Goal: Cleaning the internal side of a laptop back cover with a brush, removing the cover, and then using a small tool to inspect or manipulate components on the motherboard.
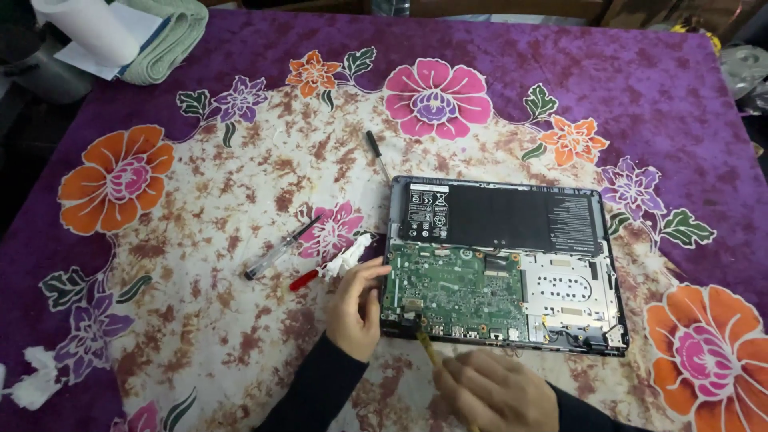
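On the worktop point(240, 336), covered by a purple cloth with big printed flowers, lies an opened laptop point(504, 264) with its bottom cover off, showing a black battery point(512, 218) along the far side, a green board point(452, 290) at the near left and a silver plate at the near right. The left hand point(356, 308) rests at the laptop's left edge, fingers loosely curled, the thumb and fingertips touching the corner of the frame beside the board; it grips nothing. The right hand point(496, 392) is closed around a yellowish tool point(426, 346), whose tip reaches the near left edge of the board; what kind of tool it is cannot be told. Just left of the left hand sit a red-handled screwdriver point(308, 278) and a wad of white tissue point(348, 258), with a clear-handled screwdriver point(280, 248) beside them. A black screwdriver point(376, 152) lies farther off, beyond the laptop's far left corner. A paper roll point(88, 28) and folded towel point(172, 36) sit at the far left corner.
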